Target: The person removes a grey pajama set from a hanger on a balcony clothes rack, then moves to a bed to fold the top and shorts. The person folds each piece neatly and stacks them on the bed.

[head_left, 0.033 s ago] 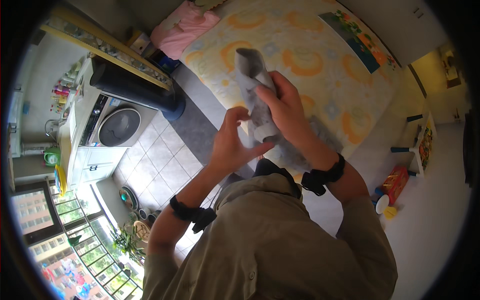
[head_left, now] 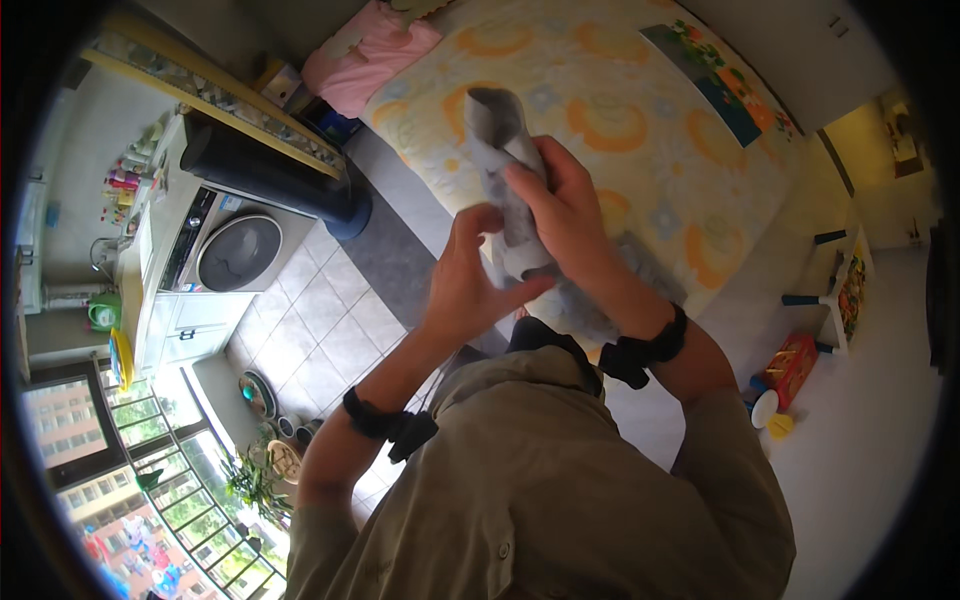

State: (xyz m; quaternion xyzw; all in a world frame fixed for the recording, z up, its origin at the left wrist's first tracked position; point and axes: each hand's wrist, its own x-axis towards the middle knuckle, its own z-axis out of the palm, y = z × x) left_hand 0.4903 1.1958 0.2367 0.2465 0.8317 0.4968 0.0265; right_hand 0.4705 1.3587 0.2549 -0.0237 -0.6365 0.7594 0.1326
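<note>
A grey tube-like roll (head_left: 505,165), mottled on its surface, is held up over the bed, tilted slightly. Its wide upper end gapes, and the lower end shows a paler rim. My right hand (head_left: 565,205) grips it from the right side, with the thumb lying across the front. Curved into a C, my left hand (head_left: 465,270) is at the roll's lower left; its thumb reaches the lower end and its fingers stay apart. Whether that thumb touches the roll I cannot tell. Beneath my right wrist, grey fuzzy cloth (head_left: 645,270) lies on the bed's near edge.
The bed (head_left: 600,60) has a flowered yellow cover, with pink cloth (head_left: 370,55) at its far left corner. To the left stand a washing machine (head_left: 240,250) and a dark cylinder (head_left: 265,175). A red box (head_left: 787,370) rests on the floor at right, beside an upturned stool (head_left: 840,290).
The roll has shifted slightly up and left, with my right hand on it. My left hand has moved only a little.
</note>
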